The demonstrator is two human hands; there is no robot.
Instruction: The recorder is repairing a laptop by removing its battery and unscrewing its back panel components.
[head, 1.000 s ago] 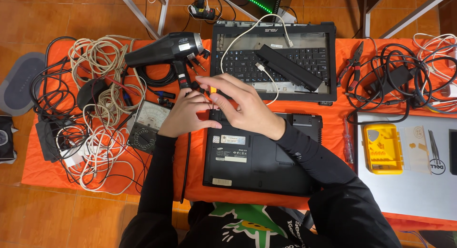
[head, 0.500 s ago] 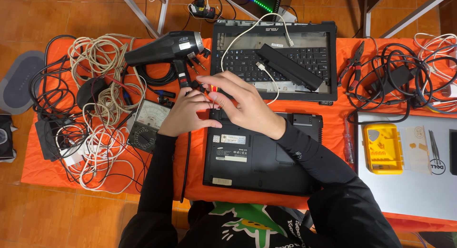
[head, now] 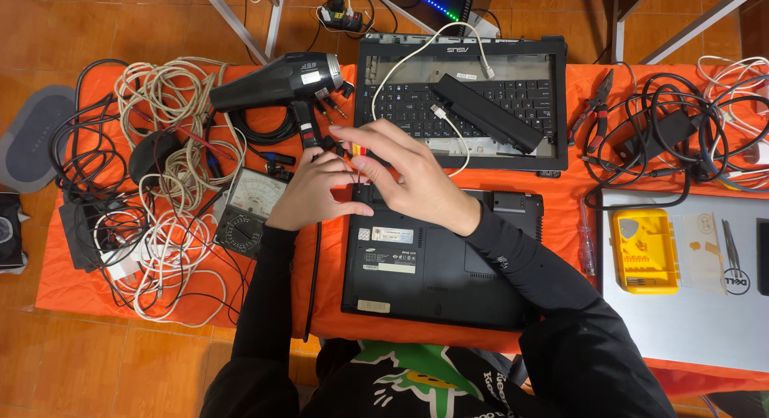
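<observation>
Matte black laptop [head: 448, 262] under hands

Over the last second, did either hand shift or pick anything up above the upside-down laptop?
Hardly any change. Both hands, left hand and right hand, stay together at the top edge of the upside-down black laptop, fingertips on a small red-and-yellow piece as before. Nothing taken up or let go. The heat gun, meter and cables stayed put.
</observation>
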